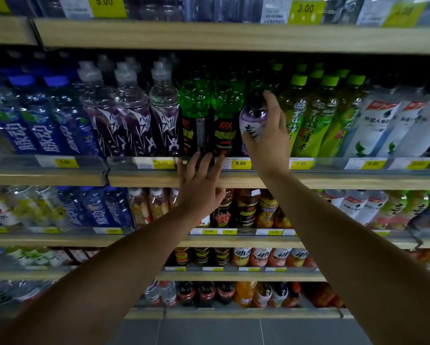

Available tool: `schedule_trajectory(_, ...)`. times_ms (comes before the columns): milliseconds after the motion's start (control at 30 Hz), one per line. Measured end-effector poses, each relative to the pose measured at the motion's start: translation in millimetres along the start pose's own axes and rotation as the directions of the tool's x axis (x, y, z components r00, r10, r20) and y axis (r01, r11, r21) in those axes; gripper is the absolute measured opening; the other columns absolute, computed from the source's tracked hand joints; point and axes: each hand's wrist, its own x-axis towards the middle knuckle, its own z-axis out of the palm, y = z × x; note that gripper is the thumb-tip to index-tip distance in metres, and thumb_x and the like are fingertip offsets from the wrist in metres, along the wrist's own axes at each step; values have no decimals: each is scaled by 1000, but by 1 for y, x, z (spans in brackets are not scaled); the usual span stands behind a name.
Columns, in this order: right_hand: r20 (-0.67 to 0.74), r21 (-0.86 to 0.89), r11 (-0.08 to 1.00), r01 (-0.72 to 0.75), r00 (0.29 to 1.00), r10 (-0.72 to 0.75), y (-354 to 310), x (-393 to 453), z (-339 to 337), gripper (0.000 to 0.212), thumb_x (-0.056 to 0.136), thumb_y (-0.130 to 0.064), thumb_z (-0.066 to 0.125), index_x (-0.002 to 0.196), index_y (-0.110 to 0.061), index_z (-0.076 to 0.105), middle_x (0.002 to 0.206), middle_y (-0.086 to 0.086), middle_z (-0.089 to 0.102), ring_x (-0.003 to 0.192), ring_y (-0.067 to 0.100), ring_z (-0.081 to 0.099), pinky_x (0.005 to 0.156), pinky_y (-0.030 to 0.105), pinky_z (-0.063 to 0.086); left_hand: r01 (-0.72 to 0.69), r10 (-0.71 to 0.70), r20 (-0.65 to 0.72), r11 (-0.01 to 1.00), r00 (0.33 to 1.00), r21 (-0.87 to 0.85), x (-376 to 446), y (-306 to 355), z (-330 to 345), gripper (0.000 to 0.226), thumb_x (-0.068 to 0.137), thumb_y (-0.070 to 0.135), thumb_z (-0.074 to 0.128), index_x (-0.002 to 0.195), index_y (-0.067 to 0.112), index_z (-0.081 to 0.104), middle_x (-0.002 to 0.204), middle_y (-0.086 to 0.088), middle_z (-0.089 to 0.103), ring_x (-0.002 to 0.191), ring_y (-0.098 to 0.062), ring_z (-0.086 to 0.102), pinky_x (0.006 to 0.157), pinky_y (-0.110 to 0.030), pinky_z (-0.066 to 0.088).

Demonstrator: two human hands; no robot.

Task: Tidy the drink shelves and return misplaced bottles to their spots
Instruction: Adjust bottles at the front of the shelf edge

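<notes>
My right hand [268, 135] is wrapped around a purple-and-white bottle [252, 118] with a dark cap. It stands at the shelf front between the green-topped black energy bottles [225, 115] and the green tea bottles [306, 120]. My left hand [200, 185] is spread open against the wooden shelf edge [139, 179], fingertips touching the foot of the energy bottles, holding nothing. To the left stand purple-labelled clear bottles [134, 115] and blue bottles [40, 120].
White-labelled bottles [383, 123] fill the shelf's right end. Yellow price tags [240, 163] line the shelf rail. Lower shelves hold amber, orange and dark bottles [246, 210]. Another shelf [209, 33] hangs close above. Grey floor tiles [234, 332] lie below.
</notes>
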Motion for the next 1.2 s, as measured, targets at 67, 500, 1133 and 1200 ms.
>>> schedule_trajectory(67, 13, -24, 999, 40, 999, -40, -1, -3, 2, 84, 83, -8, 72, 152, -23, 27, 146, 8, 42, 123, 24, 54, 89, 35, 54, -2, 2, 12, 1000, 1000, 9, 0, 0, -3, 83, 82, 49, 62, 155, 28, 27, 152, -8, 37, 144, -35, 24, 115, -68, 11)
schedule_trajectory(500, 40, -76, 970, 233, 972, -230, -21, -4, -68, 81, 84, -21, 72, 153, -25, 30, 145, 8, 44, 121, 25, 54, 78, 40, 57, 26, -25, 81, 1000, 996, -7, 2, 7, -18, 85, 87, 52, 60, 157, 26, 20, 157, -7, 28, 146, -35, 16, 117, -65, 12)
schedule_trajectory(1133, 30, -107, 994, -27, 999, 30, 163, -48, -329, 84, 86, -20, 74, 154, -33, 27, 143, 5, 48, 110, 14, 51, 77, 27, 46, -132, 134, 14, 989, 991, -73, 43, 287, -6, 76, 86, 53, 62, 149, 18, 40, 153, -12, 37, 141, -37, 29, 114, -62, 21)
schedule_trajectory(1200, 24, -116, 992, -45, 999, 48, 189, -46, -358, 85, 85, -20, 75, 154, -33, 27, 145, 4, 48, 107, 14, 53, 76, 27, 46, -153, 153, 1, 986, 988, -62, 51, 321, -2, 76, 85, 57, 58, 149, 18, 41, 151, -14, 39, 137, -39, 32, 112, -61, 28)
